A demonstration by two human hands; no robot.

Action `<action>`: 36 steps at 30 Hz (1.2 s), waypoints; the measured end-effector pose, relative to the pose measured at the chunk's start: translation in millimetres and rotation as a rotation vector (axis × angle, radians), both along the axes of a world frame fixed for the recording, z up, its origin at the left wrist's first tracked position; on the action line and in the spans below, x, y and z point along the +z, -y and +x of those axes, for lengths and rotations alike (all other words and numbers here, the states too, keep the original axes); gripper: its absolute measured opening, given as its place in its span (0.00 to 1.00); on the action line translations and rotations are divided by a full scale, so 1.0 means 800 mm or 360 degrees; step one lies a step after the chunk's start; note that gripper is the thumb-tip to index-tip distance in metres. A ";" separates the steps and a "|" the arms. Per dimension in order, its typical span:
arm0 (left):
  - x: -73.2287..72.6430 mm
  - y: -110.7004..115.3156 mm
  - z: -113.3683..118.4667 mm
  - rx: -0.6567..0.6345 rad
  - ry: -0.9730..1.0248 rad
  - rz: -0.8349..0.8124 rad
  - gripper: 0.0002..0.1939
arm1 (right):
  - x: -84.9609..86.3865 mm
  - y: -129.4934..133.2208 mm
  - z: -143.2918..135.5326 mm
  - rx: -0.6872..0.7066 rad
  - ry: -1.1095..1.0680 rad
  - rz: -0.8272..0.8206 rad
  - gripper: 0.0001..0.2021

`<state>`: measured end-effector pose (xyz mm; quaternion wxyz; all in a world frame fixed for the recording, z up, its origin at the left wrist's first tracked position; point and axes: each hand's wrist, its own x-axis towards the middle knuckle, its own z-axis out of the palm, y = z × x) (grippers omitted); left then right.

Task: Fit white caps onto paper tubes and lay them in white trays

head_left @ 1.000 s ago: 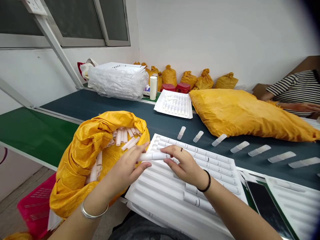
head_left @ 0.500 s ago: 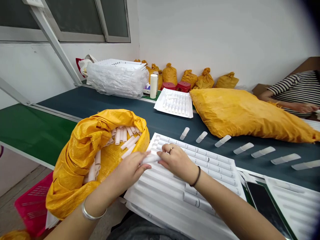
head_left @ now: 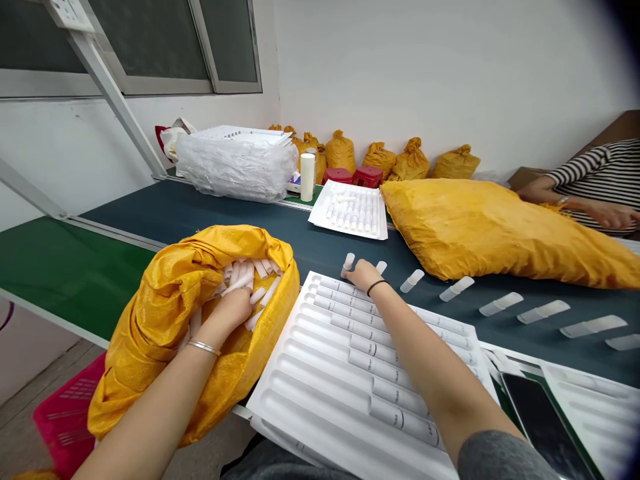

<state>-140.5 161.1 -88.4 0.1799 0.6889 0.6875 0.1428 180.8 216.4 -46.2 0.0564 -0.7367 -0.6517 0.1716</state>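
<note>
The right hand's [head_left: 362, 275] fingertips meet the lower part of a small frosted-white plastic tube [head_left: 349, 262], just beyond the far left corner of the white moulded plastic tray [head_left: 295, 390]; whether they pinch it firmly I cannot tell. A light grip, squared to its sides, should avoid tipping it or brushing the similar tube beside the wrist. The left hand [head_left: 234, 308] is inside the open yellow woven sack [head_left: 165, 300], left of the tray, among loose slim white tubes [head_left: 271, 291]; its fingers are hidden, so their state cannot be told. Feeling for one tube by its middle would likely keep others from snagging. Beneath the right forearm, printed white cylinders [head_left: 400, 420] lie in the tray's grooves; keeping that forearm raised should leave them undisturbed. Beyond the tray runs the dark blue-green flat belt [head_left: 240, 217].
</note>
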 end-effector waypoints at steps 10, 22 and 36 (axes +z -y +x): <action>0.063 0.063 0.033 -0.0222 0.0663 0.0537 0.16 | -0.010 0.139 -0.012 0.0564 -0.0047 0.0110 0.03; 0.098 0.117 0.089 -0.0788 0.0499 0.0440 0.16 | 0.052 0.186 -0.005 0.0941 -0.1207 0.0754 0.13; 0.097 0.131 0.097 -0.1012 0.0236 0.1009 0.13 | 0.060 0.191 0.000 0.0890 -0.1049 0.0597 0.13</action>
